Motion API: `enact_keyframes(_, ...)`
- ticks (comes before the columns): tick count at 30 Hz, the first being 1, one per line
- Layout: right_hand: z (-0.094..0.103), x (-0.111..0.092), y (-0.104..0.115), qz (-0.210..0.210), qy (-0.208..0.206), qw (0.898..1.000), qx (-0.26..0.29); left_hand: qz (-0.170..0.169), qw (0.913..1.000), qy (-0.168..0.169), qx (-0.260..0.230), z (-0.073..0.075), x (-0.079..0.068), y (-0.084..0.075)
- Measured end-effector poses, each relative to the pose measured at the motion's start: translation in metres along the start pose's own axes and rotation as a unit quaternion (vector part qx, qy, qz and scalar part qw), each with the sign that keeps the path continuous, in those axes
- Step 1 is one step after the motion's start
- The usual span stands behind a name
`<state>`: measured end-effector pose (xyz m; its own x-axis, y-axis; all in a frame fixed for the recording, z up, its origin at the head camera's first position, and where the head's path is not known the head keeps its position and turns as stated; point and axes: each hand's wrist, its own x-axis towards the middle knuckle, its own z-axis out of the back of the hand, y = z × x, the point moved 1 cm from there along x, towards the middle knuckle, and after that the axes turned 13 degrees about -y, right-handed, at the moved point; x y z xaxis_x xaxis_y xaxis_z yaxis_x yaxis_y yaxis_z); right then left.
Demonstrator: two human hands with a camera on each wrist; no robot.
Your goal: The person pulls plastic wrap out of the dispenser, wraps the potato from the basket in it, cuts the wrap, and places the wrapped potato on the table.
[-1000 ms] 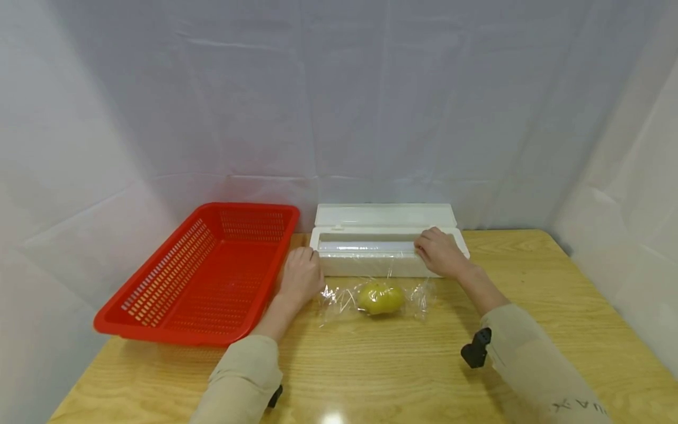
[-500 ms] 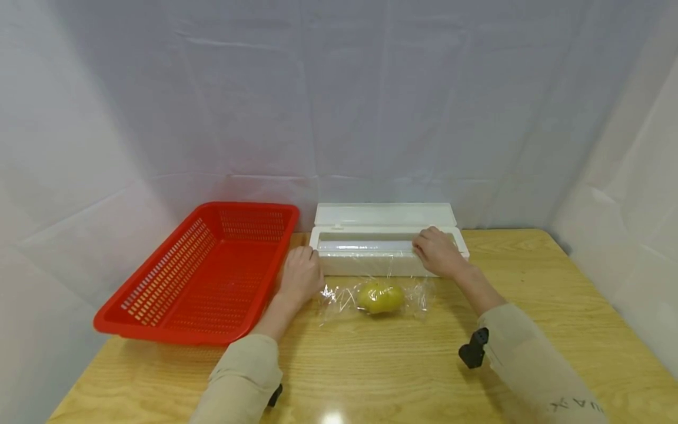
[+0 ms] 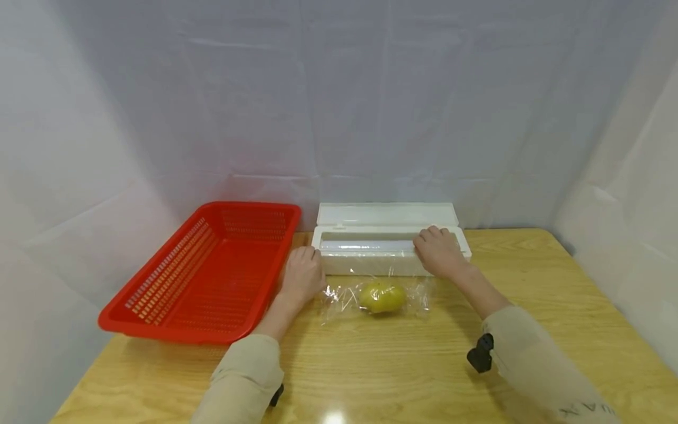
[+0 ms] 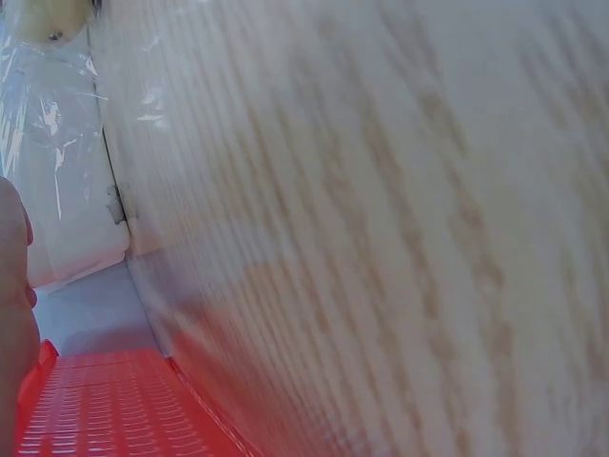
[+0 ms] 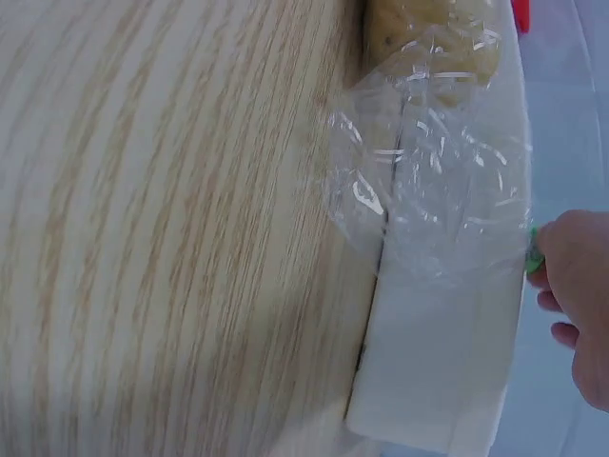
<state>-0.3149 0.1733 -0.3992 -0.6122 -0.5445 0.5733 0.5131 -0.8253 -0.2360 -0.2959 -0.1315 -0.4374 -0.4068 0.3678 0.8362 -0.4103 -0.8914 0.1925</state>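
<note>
Closest to me, two beige sleeves (image 3: 245,374) reach across the wooden table (image 3: 360,365). Beyond them lies a yellow fruit (image 3: 382,297) in clear film (image 3: 341,299), just in front of the white box (image 3: 371,265), the film crumpled out on both sides. The left hand (image 3: 303,274) grips the box's left front corner, fingers bent. The right hand (image 3: 439,253), fingers curled, pinches a small green piece (image 5: 535,252) near the box's right end. A pale roll (image 3: 365,245) sits inside, the lid (image 3: 388,214) tipped back toward the grey sheet (image 3: 344,88). Left of everything stands a red basket (image 3: 175,334).
</note>
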Motion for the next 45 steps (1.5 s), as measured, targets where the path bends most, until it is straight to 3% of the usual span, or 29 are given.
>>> enact_keyframes(7,0.014,0.006,0.014,-0.073,0.073,0.993,-0.048,-0.003,0.9999,-0.011,-0.003,-0.002,0.002,-0.003)
enact_keyframes(12,0.015,0.006,0.01,-0.099,0.056,0.993,-0.01,-0.016,0.9997,-0.019,0.003,-0.003,0.003,-0.004)
enact_keyframes(20,0.011,0.006,0.004,-0.081,0.018,0.995,0.06,-0.018,0.9994,-0.031,0.003,-0.002,0.003,-0.002)
enact_keyframes(35,0.01,0.002,0.003,-0.057,-0.011,0.995,0.08,-0.011,0.9993,-0.035,-0.006,0.0,0.002,-0.005)
enact_keyframes(45,0.008,0.005,0.004,-0.058,-0.003,0.995,0.082,-0.014,0.9991,-0.038,-0.007,-0.002,0.002,-0.004)
